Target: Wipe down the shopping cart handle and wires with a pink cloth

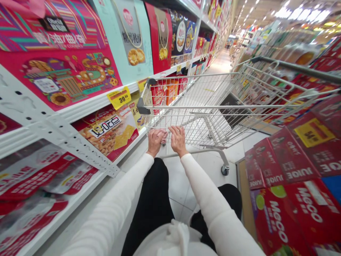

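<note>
A wire shopping cart (197,110) stands sideways in front of me, its grey handle at the upper right. My left hand (156,140) is at the lower part of the cart's near side, fingers curled and overlapping the wires; whether they grip anything is too small to tell. Just to its right, my right hand (178,138) has its fingers raised against or just in front of the same wires, slightly apart and holding nothing visible. The two hands nearly touch at the fingertips. Both arms wear white sleeves.
White shelves (80,103) with gift boxes and yellow price tags run along the left. Stacked red drink cartons (282,213) line the right. A dark box (234,108) shows beyond the cart wires. My black-clad knees are below the hands. The tiled aisle stretches away behind.
</note>
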`<state>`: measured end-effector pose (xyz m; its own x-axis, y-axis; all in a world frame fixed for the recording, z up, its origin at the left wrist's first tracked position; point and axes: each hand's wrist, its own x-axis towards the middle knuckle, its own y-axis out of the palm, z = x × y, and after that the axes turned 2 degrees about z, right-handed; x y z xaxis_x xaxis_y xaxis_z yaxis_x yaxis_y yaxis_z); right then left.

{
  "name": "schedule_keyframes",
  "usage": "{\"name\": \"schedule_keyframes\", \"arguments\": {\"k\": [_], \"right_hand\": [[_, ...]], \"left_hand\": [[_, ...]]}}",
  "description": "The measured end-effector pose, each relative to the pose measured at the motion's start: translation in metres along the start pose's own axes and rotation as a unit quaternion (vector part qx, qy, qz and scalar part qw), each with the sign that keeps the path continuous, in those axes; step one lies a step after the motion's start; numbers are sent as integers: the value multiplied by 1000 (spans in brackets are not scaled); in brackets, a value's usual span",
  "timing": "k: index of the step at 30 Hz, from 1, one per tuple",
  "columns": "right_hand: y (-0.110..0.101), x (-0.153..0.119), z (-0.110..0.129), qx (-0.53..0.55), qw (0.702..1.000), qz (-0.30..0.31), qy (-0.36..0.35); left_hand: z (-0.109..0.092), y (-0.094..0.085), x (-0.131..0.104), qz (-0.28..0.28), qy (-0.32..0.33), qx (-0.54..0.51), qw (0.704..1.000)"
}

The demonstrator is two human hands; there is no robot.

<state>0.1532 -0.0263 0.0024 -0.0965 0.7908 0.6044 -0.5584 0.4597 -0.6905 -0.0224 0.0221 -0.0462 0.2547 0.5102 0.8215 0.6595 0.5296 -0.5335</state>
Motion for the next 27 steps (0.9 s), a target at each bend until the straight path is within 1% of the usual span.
{"name": "schedule_keyframes", "arguments": {"k": [2,3,4,6,8,9,10,12,15,17,18,20,23,25,27], "right_hand": [[-1,0,0,-5,1000,1,5],[-1,-1,0,-8,1000,2,6],[-1,-1,0,-11,1000,3,7],[-1,-2,0,-15,1000,1,7],[0,-4,0,-14,1000,-8,9],[1,-5,0,-13,1000,-11,11],[2,-5,0,-11,1000,-13,12],[3,-6,-1,-11,1000,-13,13],[3,-6,-2,-16,1000,-8,12],[3,-6,-3,-17,1000,-5,11],[3,-5,-3,-16,1000,-4,11],[3,-6,-4,-11,1000,-7,13],[5,-7,-4,0,1000,-18,16],[5,-8,-4,5,1000,-24,18],[5,-9,-4,5,1000,-24,20]], "left_hand": [[1,-4,-12,1,3,-2,1000],[2,-6,-13,0,2,-1,1000],[4,-7,-11,-7,-4,2,1000],[7,-9,2,-33,-26,13,999],[10,-7,16,-57,-47,23,997],[11,-5,21,-58,-53,25,997],[10,-2,22,-50,-55,24,997],[8,3,16,-24,-49,16,998],[0,6,-9,4,-30,2,1000],[-3,6,-24,10,-22,-3,1000],[-4,5,-27,10,-22,-2,1000],[-4,4,-26,3,-30,4,1000],[-3,7,-11,-13,-50,18,999],[-5,11,-4,-7,-57,20,998],[-11,15,-6,11,-51,14,999]]}}
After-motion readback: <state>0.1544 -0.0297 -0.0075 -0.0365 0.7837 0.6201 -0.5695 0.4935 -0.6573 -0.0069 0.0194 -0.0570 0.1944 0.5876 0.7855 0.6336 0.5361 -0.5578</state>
